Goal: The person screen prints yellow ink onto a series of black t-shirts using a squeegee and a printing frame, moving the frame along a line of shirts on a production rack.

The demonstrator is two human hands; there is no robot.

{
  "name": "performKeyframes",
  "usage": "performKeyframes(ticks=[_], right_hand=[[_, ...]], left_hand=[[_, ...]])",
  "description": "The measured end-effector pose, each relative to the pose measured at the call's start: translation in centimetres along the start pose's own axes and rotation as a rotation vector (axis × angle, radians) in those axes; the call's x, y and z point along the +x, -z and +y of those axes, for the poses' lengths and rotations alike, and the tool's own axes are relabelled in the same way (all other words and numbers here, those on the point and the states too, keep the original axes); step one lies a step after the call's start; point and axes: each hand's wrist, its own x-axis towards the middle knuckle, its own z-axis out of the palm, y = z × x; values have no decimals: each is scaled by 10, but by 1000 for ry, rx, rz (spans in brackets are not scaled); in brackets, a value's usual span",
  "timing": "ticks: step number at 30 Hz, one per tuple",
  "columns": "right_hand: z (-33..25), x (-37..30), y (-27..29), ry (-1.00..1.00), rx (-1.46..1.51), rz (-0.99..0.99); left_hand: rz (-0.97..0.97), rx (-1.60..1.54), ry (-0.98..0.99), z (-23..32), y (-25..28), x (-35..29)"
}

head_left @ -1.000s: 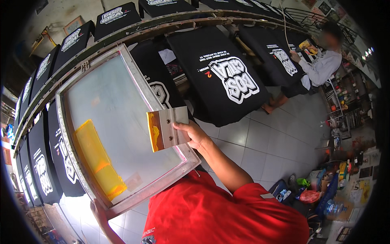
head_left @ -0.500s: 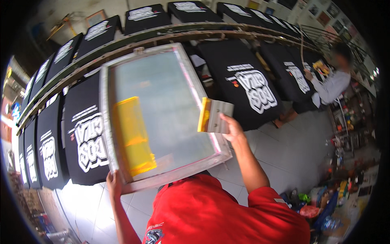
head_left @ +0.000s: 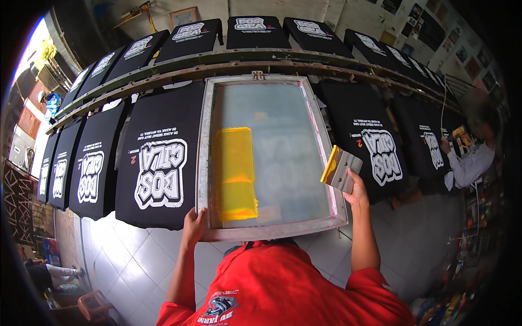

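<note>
- A pale, off-white wall (head_left: 321, 12) at the back, with a brown-framed rectangular picture (head_left: 185, 16) on it.
- Small dark rectangular pictures (head_left: 461, 53) dotting the right-hand wall.
- Two long, worn, dull green and brown rails (head_left: 217, 57) running across the room.
- A pale grey tiled floor (head_left: 128, 258), bright with glare at left, dimmer at right.
- Strong daylight through the left-hand opening (head_left: 48, 68).
- A reddish-brown stool (head_left: 93, 305) at lower left.

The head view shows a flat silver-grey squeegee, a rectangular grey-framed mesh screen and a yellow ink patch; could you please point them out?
Flat silver-grey squeegee (head_left: 343, 170): head view, its holder.
Rectangular grey-framed mesh screen (head_left: 280, 163): head view, bare mesh.
Yellow ink patch (head_left: 235, 168): head view, its middle.
</note>
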Motion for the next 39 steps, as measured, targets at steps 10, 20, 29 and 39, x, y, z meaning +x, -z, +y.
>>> performKeyframes(ticks=[10, 20, 29, 39], right_hand=[[-18, 8, 30, 56, -47, -14], [-28, 16, 45, 55, 7, -23], [-32, 22, 27, 115, -81, 28], [10, 59, -268, 546, -1584, -490]], left_hand=[[-14, 7, -46, 3, -32, -3], [-12, 99, 74, 14, -47, -2], [101, 139, -11, -17, -58, 1], [82, 100, 45, -15, -60, 3]])
